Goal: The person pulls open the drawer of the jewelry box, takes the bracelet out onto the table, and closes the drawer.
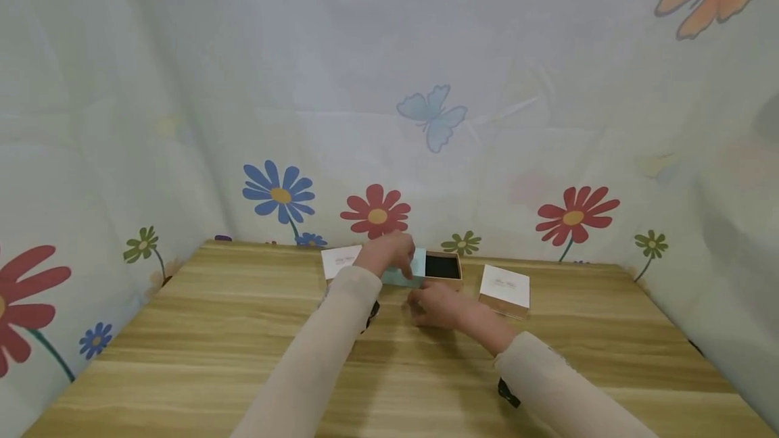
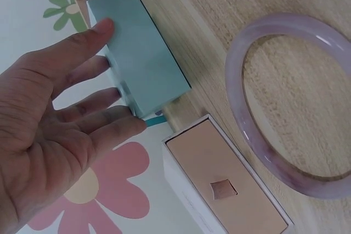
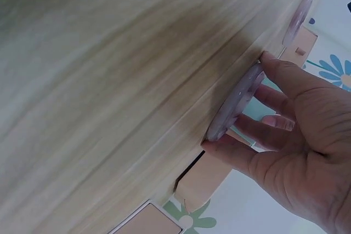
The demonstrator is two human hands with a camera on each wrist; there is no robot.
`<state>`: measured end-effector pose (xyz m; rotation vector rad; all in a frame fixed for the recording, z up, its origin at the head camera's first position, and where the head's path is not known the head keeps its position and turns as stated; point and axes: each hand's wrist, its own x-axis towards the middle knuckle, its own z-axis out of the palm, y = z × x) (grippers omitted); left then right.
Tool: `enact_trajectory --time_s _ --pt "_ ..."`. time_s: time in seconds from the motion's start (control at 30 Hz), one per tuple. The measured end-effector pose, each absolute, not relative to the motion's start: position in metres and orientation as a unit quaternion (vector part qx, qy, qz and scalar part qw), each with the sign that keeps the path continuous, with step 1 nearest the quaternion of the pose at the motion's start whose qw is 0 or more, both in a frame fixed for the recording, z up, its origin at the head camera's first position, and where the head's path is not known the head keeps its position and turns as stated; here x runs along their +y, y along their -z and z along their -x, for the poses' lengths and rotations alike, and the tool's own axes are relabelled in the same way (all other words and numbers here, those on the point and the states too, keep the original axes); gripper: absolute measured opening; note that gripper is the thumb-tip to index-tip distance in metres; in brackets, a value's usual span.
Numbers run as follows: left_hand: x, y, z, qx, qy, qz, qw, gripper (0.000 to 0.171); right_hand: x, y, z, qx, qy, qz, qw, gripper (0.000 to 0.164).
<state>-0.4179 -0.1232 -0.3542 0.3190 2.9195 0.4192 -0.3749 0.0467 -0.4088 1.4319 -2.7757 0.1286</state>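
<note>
My left hand (image 1: 392,252) holds the teal sleeve (image 2: 140,47) of a drawer box, its thumb on one face and the fingers along the side. From the sleeve's right end a tan drawer (image 1: 458,284) sticks out, with a black lining (image 1: 443,266). In front of this box, my right hand (image 1: 441,304) grips a pale lilac bangle (image 3: 236,102) by its edges, close over the tabletop. A second lilac bangle (image 2: 236,80) lies on the table before the left white box (image 1: 339,261), whose tan front (image 2: 219,173) has a small pull tab.
Another white-topped box (image 1: 505,286) stands on the wooden table (image 1: 182,357), right of the teal one. Behind the table hangs a pale curtain (image 1: 517,154) printed with flowers and butterflies. A black strap (image 1: 508,394) shows under the right sleeve.
</note>
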Motion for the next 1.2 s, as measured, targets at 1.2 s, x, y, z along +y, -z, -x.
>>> enact_trajectory --time_s 1.2 --pt "-0.118 0.358 0.423 0.984 -0.106 -0.116 0.085 0.025 0.118 0.375 0.425 -0.937 -0.101 -0.317 0.101 0.018"
